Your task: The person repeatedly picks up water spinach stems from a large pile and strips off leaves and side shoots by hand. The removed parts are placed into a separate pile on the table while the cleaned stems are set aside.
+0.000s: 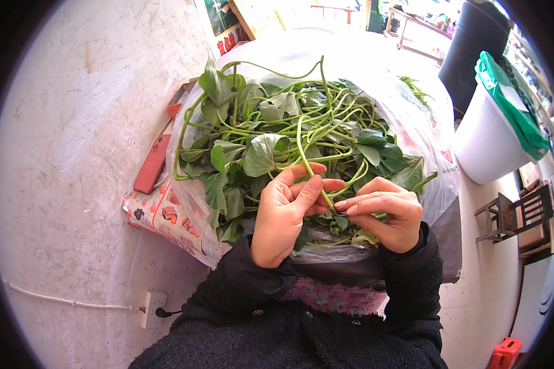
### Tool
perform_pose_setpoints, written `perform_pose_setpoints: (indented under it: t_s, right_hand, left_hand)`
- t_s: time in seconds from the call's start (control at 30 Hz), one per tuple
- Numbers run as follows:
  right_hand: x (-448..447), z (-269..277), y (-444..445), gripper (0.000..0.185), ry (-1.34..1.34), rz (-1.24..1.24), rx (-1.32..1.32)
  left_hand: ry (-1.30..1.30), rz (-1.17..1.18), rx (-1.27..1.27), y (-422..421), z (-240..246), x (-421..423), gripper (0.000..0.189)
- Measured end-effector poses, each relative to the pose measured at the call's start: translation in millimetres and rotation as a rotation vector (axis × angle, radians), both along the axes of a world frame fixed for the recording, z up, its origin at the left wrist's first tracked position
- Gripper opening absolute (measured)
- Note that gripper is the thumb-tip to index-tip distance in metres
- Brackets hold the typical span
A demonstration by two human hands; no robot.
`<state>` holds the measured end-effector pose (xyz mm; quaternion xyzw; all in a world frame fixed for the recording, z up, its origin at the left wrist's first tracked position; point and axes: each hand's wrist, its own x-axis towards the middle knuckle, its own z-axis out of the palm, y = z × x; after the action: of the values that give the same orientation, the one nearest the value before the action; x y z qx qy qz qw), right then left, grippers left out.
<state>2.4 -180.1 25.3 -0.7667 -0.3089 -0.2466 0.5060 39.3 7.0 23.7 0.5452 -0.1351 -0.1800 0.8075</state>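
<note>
A heap of green leafy vines, which look like sweet potato leaves [263, 154], lies on a clear plastic bag [429, 152] spread open before me. My left hand [288, 207] grips one long green stem [302, 147] between thumb and fingers. That stem rises from the hand toward the middle of the heap. At its lower end, my right hand [385, 210] pinches with thumb and fingertips, close beside the left fingers. What exactly sits between the right fingertips is too small to tell. Small leaf scraps [362, 240] lie below the hands near the bag's front edge.
A red phone [152, 163] rests at the left on printed sheeting [171, 214], against the wall. A white bin [494, 133] with a green liner stands right, near a black roll [475, 46] and a small wooden chair [512, 212]. A power socket [153, 309] with a plug is low left.
</note>
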Motion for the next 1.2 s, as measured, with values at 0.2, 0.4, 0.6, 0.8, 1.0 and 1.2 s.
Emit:
perform_pose_setpoints:
  t_s: [0.2,0.4,0.6,0.8,1.0,1.2]
  right_hand:
    - [1,1,1,0.021,-0.110,-0.043,-0.087]
    - [-1,0,4,0.023,-0.170,-0.062,-0.127]
    - [1,-4,3,0.022,-0.164,-0.128,-0.126]
    - [4,-9,-3,0.016,-0.037,-0.376,0.037]
    - [2,-4,-6,0.013,0.148,-0.086,0.144]
    - [1,-1,-1,0.016,0.127,-0.003,-0.013]
  left_hand:
    - [0.097,0.000,-0.068,-2,-3,1,0.026]
    - [0.102,0.007,-0.066,-5,-4,-2,0.025]
    - [0.035,-0.032,0.033,-7,-4,-2,0.026]
    - [0.053,-0.061,0.066,-5,-6,-2,0.029]
    - [0.008,0.077,-0.037,-4,-6,-2,0.027]
    - [0.020,0.098,-0.051,-4,-7,-1,0.026]
